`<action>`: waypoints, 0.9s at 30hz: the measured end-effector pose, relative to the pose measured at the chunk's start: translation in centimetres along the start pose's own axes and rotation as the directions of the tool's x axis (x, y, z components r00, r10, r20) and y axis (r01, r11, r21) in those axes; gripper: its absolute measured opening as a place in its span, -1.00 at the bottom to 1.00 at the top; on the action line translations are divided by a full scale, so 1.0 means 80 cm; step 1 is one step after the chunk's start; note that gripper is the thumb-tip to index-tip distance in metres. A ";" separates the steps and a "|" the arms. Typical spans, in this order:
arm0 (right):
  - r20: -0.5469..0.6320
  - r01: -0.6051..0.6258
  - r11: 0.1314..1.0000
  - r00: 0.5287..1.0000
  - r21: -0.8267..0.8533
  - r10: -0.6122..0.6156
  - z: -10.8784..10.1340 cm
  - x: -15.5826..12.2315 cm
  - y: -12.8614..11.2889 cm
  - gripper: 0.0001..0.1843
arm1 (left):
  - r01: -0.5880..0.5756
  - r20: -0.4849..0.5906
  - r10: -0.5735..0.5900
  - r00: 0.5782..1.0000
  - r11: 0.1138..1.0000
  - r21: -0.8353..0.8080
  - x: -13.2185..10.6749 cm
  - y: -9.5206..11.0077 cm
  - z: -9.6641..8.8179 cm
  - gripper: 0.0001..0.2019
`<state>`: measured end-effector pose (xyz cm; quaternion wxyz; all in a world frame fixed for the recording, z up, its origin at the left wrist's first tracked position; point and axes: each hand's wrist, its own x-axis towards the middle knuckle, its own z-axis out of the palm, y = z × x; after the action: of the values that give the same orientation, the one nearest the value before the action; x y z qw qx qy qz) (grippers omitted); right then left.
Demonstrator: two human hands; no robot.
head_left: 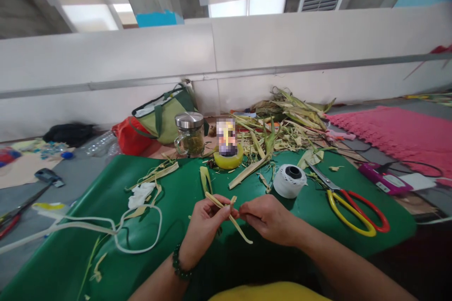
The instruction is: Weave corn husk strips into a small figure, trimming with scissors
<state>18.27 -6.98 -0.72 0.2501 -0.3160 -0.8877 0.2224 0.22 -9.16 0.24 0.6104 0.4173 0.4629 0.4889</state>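
Pale corn husk strips [241,231] cross in front of me, pinched between the thumb and fingers of my left hand [203,225]. One long strip slants down to the right, and a short folded end stands up by the thumb. My right hand [270,220] is closed in a pinch right beside the left fingertips; what lies between its fingers is hidden. A wider husk piece [205,179] lies just beyond the left hand. Past the right hand a roll of white tape [285,186] sits on the green mat [137,273].
Scissors [348,204] with red and yellow handles lie at right. A white cable [116,233] loops at left. Behind stand a glass jar mug [189,136], a yellow ring-shaped holder [229,161] with a blurred-out screen, a husk pile [296,108] and a green bag [165,120].
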 end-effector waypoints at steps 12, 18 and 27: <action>-0.073 0.024 0.982 0.997 -0.187 -0.038 -0.016 -0.009 -0.007 -0.68 | -0.185 -0.112 0.216 0.970 0.954 0.234 0.011 -0.009 0.004 -0.87; -0.171 -0.306 0.950 0.941 -0.066 0.291 -0.018 0.003 -0.016 -0.48 | -0.299 -0.123 0.358 0.926 0.891 0.341 0.008 -0.006 0.015 -0.96; -0.086 -0.278 0.871 0.937 0.404 0.338 0.013 0.016 -0.007 -0.62 | -0.398 -0.022 0.468 0.884 0.775 0.491 0.004 -0.015 0.019 -0.93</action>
<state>16.54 -6.74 -0.84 0.3363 -0.4144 -0.7425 0.4048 1.96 -9.11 -0.62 0.3258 0.6124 0.5016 0.5169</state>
